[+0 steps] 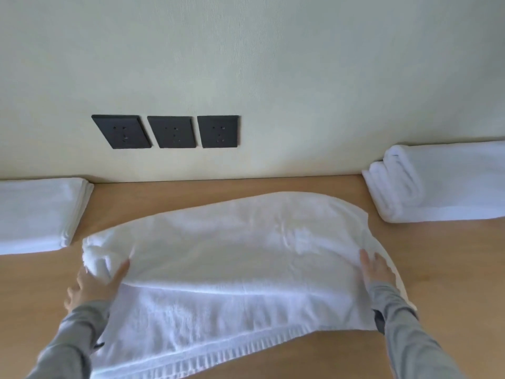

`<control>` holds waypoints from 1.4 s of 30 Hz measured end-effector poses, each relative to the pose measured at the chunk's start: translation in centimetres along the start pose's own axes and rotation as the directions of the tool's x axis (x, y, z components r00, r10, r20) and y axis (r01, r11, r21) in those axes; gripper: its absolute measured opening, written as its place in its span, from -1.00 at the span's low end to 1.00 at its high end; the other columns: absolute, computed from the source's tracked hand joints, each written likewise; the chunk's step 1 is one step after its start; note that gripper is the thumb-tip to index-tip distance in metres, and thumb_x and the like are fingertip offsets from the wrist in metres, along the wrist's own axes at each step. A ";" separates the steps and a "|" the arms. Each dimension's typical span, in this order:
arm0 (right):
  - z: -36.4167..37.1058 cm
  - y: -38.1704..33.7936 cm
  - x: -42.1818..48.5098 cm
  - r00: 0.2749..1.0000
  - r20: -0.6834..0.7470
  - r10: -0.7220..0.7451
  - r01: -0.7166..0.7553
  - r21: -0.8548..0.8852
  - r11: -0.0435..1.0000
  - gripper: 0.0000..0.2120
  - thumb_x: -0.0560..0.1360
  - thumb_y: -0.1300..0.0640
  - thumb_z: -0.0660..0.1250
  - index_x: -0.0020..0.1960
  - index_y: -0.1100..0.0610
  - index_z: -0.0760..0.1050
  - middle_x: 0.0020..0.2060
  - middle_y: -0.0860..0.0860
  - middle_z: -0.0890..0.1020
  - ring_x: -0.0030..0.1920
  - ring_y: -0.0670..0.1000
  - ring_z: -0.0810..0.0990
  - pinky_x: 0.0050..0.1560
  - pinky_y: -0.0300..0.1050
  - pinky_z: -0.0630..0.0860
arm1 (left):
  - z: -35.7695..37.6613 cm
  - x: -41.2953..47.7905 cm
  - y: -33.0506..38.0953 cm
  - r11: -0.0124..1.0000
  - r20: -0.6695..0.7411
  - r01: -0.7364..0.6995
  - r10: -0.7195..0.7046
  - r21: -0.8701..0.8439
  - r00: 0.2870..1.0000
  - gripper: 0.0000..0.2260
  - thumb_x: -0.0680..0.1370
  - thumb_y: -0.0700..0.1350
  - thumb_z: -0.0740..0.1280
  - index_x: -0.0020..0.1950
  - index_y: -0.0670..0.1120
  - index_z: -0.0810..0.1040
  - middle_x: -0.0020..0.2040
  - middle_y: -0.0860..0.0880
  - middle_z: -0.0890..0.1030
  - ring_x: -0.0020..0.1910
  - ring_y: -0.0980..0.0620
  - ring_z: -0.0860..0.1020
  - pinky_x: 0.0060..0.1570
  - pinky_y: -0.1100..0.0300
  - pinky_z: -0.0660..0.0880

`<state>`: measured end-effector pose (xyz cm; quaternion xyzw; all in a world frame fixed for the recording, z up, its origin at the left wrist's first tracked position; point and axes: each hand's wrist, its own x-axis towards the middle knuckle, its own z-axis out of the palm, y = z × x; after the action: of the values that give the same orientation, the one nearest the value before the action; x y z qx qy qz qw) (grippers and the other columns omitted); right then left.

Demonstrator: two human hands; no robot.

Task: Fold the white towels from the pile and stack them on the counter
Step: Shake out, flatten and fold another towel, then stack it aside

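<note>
A large white towel [232, 258] lies across the middle of the wooden counter [451, 269], its far half doubled over the near half. My left hand [95, 283] holds the bunched left end of the fold, thumb on top. My right hand [375, 269] lies on the right end with straight fingers pressing the cloth. Both arms wear grey sleeves. A flat folded white towel [35, 214] sits at the far left. A stack of folded white towels [442, 181] rests at the far right against the wall.
Three dark wall sockets [169, 131] are set in the pale wall just above the counter's back edge. Bare wood shows between the spread towel and each side stack, and along the front right.
</note>
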<state>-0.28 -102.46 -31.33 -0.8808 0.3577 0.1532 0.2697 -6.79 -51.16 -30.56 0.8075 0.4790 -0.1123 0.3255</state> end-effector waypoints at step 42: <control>23.0 -12.8 -28.9 -0.018 0.407 -0.913 1.000 0.004 -0.018 -0.53 0.43 0.06 0.37 0.28 0.22 0.42 0.24 0.11 0.49 0.27 0.12 0.44 0.26 0.00 0.37 | -3.0 -5.2 -12.4 0.873 0.015 0.075 -0.078 -0.482 0.997 -0.82 0.40 -0.24 0.48 -0.04 -0.22 0.57 -0.28 -0.20 0.61 -0.29 -0.16 0.59 -0.06 -0.08 0.56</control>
<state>-13.04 -65.49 -31.89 -0.8703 -0.4320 0.0988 0.2150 -20.36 -48.81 -30.95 0.6818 0.5242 -0.0005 0.5102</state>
